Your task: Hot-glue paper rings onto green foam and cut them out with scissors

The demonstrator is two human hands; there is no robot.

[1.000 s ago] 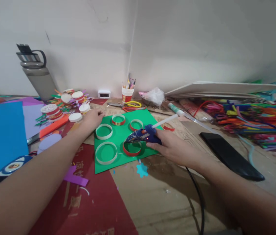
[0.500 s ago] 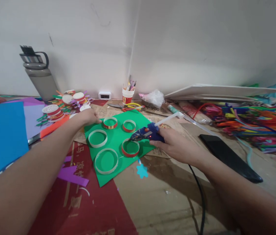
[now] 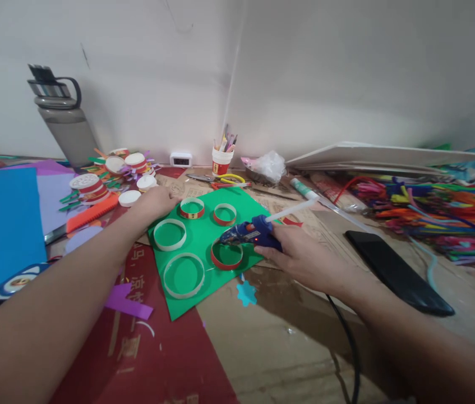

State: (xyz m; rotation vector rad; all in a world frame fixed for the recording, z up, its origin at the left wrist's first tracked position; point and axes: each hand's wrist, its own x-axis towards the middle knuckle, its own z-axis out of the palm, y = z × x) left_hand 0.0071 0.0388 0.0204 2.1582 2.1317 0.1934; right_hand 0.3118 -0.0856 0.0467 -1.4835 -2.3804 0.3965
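My right hand (image 3: 298,249) is wrapped round a blue hot glue gun (image 3: 266,233) with a white glue stick in its back. Its nozzle is over the rim of a red paper ring (image 3: 226,265). This ring stands on a green sheet (image 3: 201,230) with several others: a white ring (image 3: 184,293), another white ring (image 3: 170,246), a red and gold ring (image 3: 192,214) and a smaller red ring (image 3: 225,222). At the sheet's far left corner, my left hand (image 3: 158,201) is closed with its fingertips at the edge; they are partly hidden.
Cable (image 3: 353,348) runs from the glue gun towards me. A phone (image 3: 399,272) lies to the right, beside colourful pipe cleaners (image 3: 451,216). A utility knife (image 3: 92,213), decorated paper cups (image 3: 90,188) and a bottle (image 3: 67,123) are left. Scissors (image 3: 233,179) lie behind the sheet.
The glue gun's nozzle has shifted slightly left along the red ring's rim. My left hand has moved a little at the sheet's corner. The view has tilted slightly.
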